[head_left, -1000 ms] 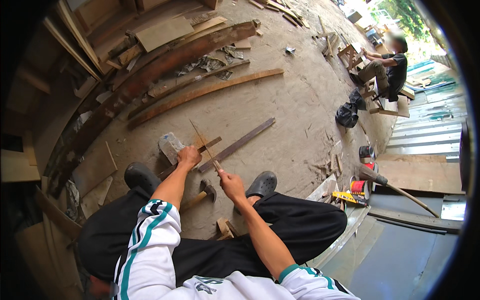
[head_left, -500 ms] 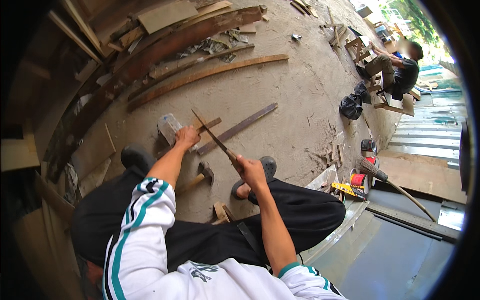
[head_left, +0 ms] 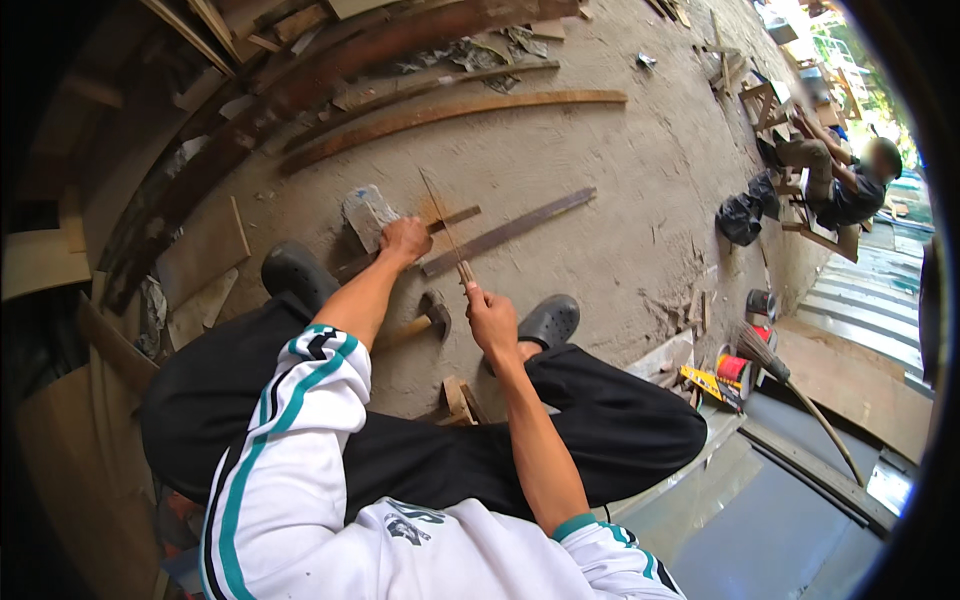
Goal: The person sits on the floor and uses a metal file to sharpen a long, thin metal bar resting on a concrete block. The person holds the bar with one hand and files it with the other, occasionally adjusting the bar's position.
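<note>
My left hand (head_left: pixel 405 240) presses down on a narrow wooden strip (head_left: pixel 447 220) that lies across a grey block (head_left: pixel 365 213) on the dirt floor. My right hand (head_left: pixel 490 315) grips the wooden handle of a thin-bladed saw (head_left: pixel 443 228), whose blade runs up and away over the strip just right of my left hand. A hammer (head_left: pixel 432 312) lies on the floor between my hands and my knees. I am squatting, with black clogs (head_left: pixel 295 272) on either side.
A long dark plank (head_left: pixel 510 232) lies just beyond the strip, and curved planks (head_left: pixel 450 108) lie farther off. Small wood blocks (head_left: pixel 460 400) sit by my knee. At the right are a broom (head_left: pixel 800 395), a red tin (head_left: pixel 735 366), a black bag (head_left: pixel 740 215) and a seated person (head_left: pixel 850 185).
My right hand drew the saw out to the right and has come back closer to my left hand. The left hand has stayed on the strip. The view has tilted.
</note>
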Demonstrator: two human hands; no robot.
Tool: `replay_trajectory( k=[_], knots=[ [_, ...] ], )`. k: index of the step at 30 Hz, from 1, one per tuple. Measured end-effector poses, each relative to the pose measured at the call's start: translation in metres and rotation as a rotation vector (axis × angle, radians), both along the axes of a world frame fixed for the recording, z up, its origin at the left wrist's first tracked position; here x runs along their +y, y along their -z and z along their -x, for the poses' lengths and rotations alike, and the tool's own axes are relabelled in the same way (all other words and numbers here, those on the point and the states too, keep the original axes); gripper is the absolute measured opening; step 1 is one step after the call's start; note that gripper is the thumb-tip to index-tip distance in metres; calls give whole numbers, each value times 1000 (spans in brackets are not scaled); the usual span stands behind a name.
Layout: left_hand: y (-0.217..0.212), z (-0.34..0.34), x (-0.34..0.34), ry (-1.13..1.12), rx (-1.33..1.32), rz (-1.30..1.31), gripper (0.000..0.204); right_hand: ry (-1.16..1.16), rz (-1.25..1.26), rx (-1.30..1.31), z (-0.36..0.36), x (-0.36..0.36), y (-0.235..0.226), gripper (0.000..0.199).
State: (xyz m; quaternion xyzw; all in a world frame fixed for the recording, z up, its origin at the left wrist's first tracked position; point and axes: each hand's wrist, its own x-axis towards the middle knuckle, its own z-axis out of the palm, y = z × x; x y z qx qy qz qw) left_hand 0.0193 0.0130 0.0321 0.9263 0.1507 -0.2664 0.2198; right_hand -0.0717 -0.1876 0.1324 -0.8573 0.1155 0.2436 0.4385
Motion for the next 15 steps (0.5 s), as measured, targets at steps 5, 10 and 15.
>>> replay_trajectory(
  k=[5, 10, 15],
  knots=[
    [9, 7, 10, 9, 56, -31, 31, 42, -240, 144, 5, -17, -29, 54],
    [3, 4, 2, 9, -29, 18, 28, 120, -222, 208, 28, -45, -46, 52],
    [19, -2, -9, -64, -39, 21, 28, 85, -224, 84, -18, -4, 14, 54]
  ],
)
